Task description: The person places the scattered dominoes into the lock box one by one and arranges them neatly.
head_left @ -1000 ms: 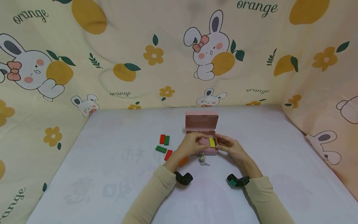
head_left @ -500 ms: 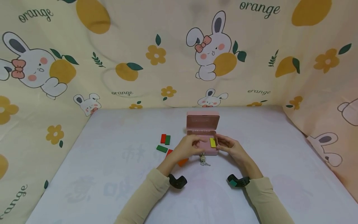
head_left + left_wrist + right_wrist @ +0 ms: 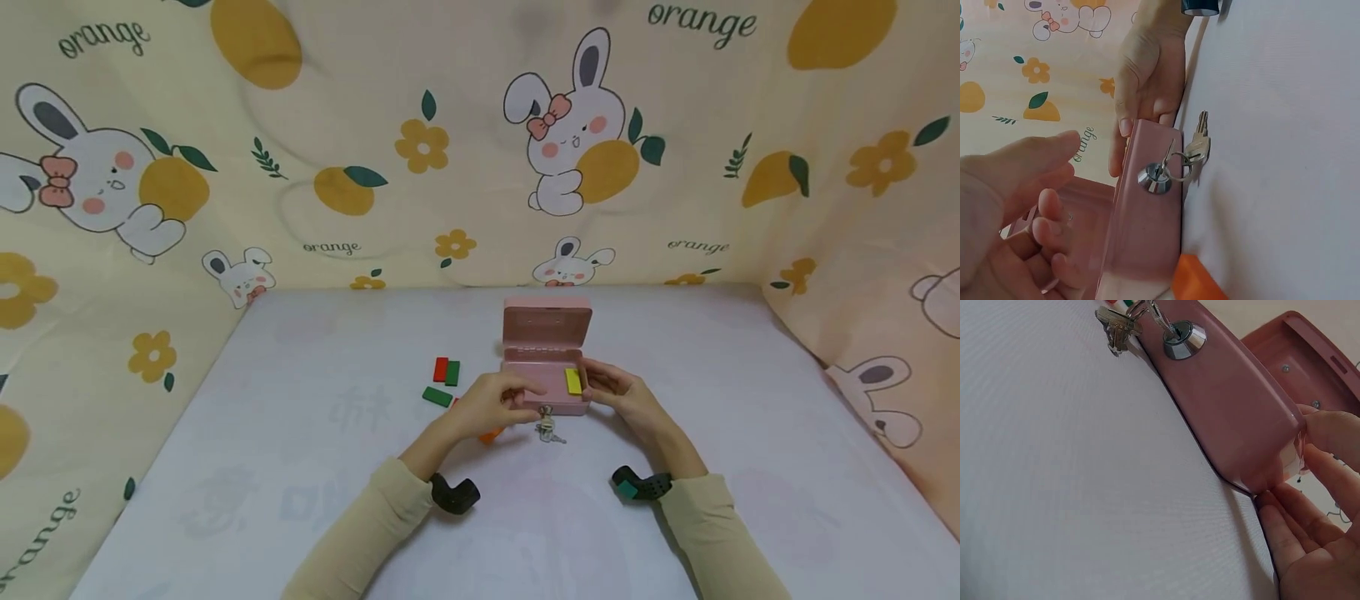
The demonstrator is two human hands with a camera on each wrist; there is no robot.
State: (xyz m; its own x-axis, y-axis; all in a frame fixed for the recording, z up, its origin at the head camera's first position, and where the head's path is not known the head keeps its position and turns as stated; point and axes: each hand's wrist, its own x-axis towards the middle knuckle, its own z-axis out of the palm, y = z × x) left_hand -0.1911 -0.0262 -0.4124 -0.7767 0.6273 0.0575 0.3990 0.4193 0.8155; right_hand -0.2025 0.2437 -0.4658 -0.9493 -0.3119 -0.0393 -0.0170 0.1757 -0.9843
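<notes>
A pink metal cash box [image 3: 572, 409] stands with its lid [image 3: 547, 323] raised. Inside, against the right wall, lies a yellow block [image 3: 573, 381]. My right hand [image 3: 624, 397] holds the box at its right end, thumb by the rim and fingers along the side wall [image 3: 1272, 462]. My left hand [image 3: 489, 403] hovers over the box's front left part, fingers loosely bent with nothing between them. A key sits in the front lock [image 3: 1155, 179], and a ring with more keys [image 3: 1197, 147] hangs from it onto the table.
Left of the box lie a red block [image 3: 440, 369], a green block [image 3: 452, 372] beside it and another green block [image 3: 437, 397]. An orange block [image 3: 491, 435] and a second red one are partly hidden by the left hand. A printed cloth [image 3: 465, 192] encloses the white table.
My left hand has drawn back left and toward me, out of the box and away from the yellow block. The right hand keeps its place on the box.
</notes>
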